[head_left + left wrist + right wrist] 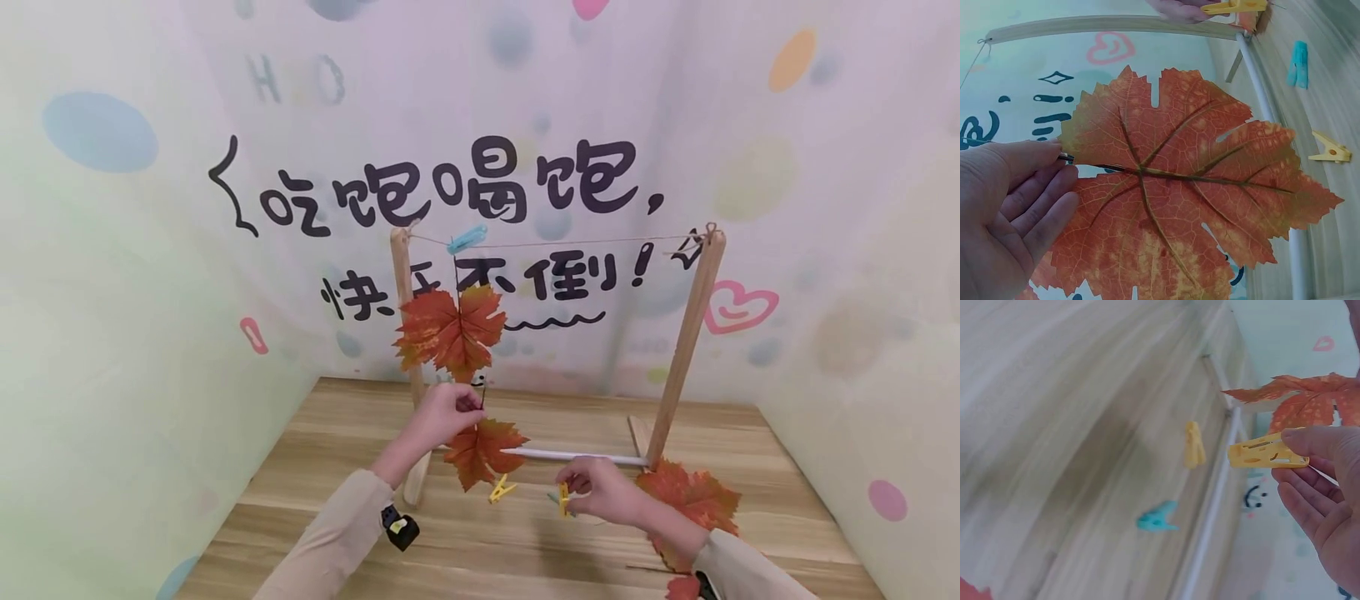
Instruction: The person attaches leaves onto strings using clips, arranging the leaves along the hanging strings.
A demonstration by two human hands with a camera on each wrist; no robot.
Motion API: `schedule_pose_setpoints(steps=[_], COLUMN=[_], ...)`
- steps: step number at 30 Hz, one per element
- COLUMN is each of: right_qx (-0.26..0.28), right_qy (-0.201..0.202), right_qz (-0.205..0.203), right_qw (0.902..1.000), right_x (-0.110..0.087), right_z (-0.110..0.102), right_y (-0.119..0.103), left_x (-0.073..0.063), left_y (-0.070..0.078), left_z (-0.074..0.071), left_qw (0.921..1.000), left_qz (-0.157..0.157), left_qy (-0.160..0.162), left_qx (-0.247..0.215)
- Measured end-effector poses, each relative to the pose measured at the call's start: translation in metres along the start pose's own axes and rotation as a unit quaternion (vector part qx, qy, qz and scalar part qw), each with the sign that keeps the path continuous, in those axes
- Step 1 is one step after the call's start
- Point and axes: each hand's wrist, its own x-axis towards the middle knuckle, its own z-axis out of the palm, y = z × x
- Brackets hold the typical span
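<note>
Lower leaf, in the head view, hangs beneath the left hand, whose thumb and fingers pinch its stem; the stem runs near upright, its free end poking up below the upper leaf. The string, with a blue clip on it, is well above both hands. The right hand holds a yellow clip roughly upright, to the right of the lower leaf and apart from it; the left is nearer.

Left wrist view: the stem lies in line with the pinch, the blade spreading away from the fingertips.

Right wrist view: thumb and fingers grip the yellow clip lengthwise; on the surface lie a second yellow clip and a teal clip.
</note>
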Motion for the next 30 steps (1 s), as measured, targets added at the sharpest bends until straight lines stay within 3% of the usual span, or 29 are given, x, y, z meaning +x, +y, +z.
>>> schedule_pose_setpoints(steps=[7, 12, 18, 30], right_qx=[-0.034, -0.067, -0.074, -0.079], right_qy=[0.013, 0.055, 0.094, 0.124], right_qz=[0.008, -0.032, -0.036, -0.057], right_qw=[0.9993, 0.9957, 0.9922, 0.9875], right_x=[0.000, 0.005, 0.010, 0.017], right_z=[-0.028, -0.045, -0.063, -0.093], right_y=[-0.020, -0.033, -0.047, -0.062], left_x=[0.009, 0.017, 0.026, 0.039], left_y=[0.013, 0.022, 0.032, 0.047], left_z=[-0.001, -0.002, -0.004, -0.007], left_qw=[0.9999, 0.9994, 0.9977, 0.9954], left_qz=[0.006, 0.012, 0.026, 0.006], left_qy=[0.014, 0.032, 0.063, 0.095], left_qx=[-0.007, -0.006, -0.005, -0.008])
